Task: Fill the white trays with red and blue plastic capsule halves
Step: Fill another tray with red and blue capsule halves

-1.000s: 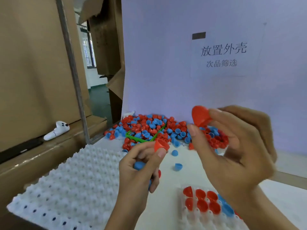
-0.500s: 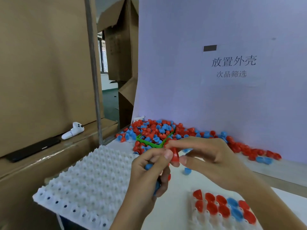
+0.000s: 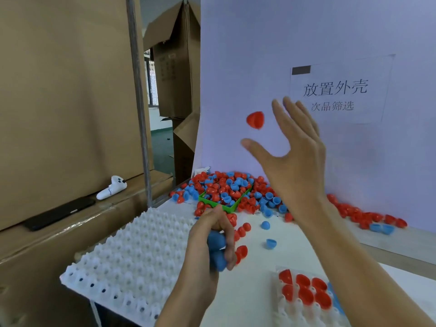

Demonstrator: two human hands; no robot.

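Head view: the right hand (image 3: 291, 159) is raised with fingers spread, gripping nothing; a red half (image 3: 255, 120) hangs in mid-air just beside its fingertips, touching neither hand. The left hand (image 3: 213, 246) curls round blue halves (image 3: 216, 251). The near tray (image 3: 306, 310) holds a few red and blue halves in one corner; the big tray (image 3: 122, 258) holds none. The pile (image 3: 226, 190) by the wall is large, so I judge most filling remains.
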